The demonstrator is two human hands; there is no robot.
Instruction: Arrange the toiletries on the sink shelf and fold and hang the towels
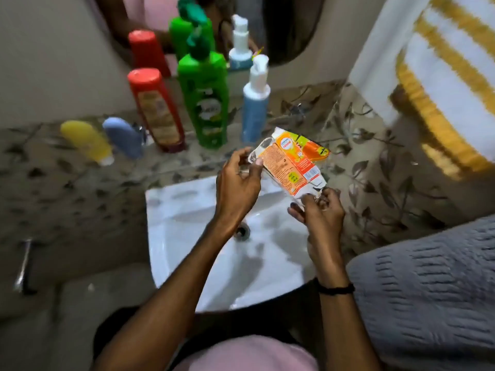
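Above the white sink (187, 210) I hold an orange and white carton pack (292, 164). My left hand (238, 183) pinches its upper left end. My right hand (321, 210) pinches its lower right end. On the patterned shelf behind stand a red bottle (156, 111), a green bottle (205, 97) and a blue pump bottle (255, 103). A yellow bottle (87, 141) and a small blue bottle (124, 136) lie on their sides at the left.
A mirror on the wall reflects the bottles. A white and yellow striped towel (439, 76) hangs at the upper right. A grey towel (428, 285) lies at the lower right. A metal handle (24, 263) shows at the far left.
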